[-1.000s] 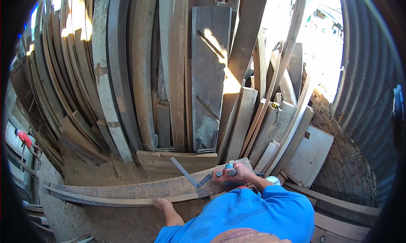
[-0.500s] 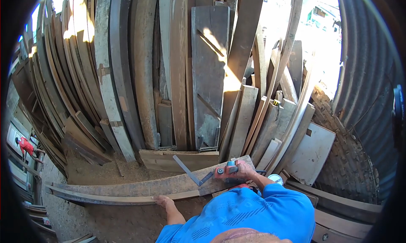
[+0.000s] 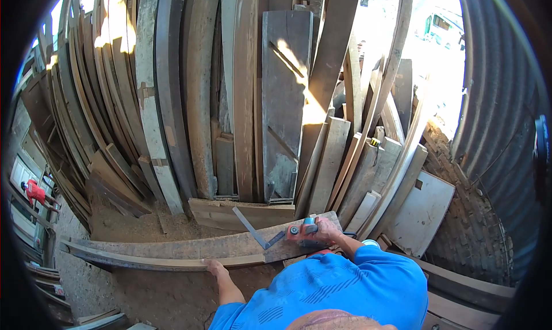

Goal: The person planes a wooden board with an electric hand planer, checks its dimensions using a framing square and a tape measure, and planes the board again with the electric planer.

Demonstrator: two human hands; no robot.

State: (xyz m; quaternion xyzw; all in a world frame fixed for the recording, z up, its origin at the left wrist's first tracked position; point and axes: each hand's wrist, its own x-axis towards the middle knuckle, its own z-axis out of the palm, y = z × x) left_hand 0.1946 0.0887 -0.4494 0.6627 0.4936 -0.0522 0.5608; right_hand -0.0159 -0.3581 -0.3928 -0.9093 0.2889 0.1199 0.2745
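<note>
My right hand (image 3: 329, 229) is wrapped round the handle of a red power planer (image 3: 301, 230), which rests on the right end of a long wooden plank (image 3: 195, 248). Near the planer, an angled metal square (image 3: 250, 227) lies across the plank. Along the plank's near edge runs a lighter narrow strip (image 3: 172, 262). My left hand (image 3: 214, 267) touches this near edge left of the square; its fingertips are partly hidden against the wood.
Tall boards (image 3: 247, 100) lean upright behind the plank. A yellow tape measure (image 3: 375, 142) sits among them. Corrugated metal sheeting (image 3: 503, 100) stands at the right, by a pale panel (image 3: 422, 215). A person in red (image 3: 35, 192) is far left.
The view has shifted slightly, and the plank, square, planer and both hands appear a little further left. The planer stays in my right hand.
</note>
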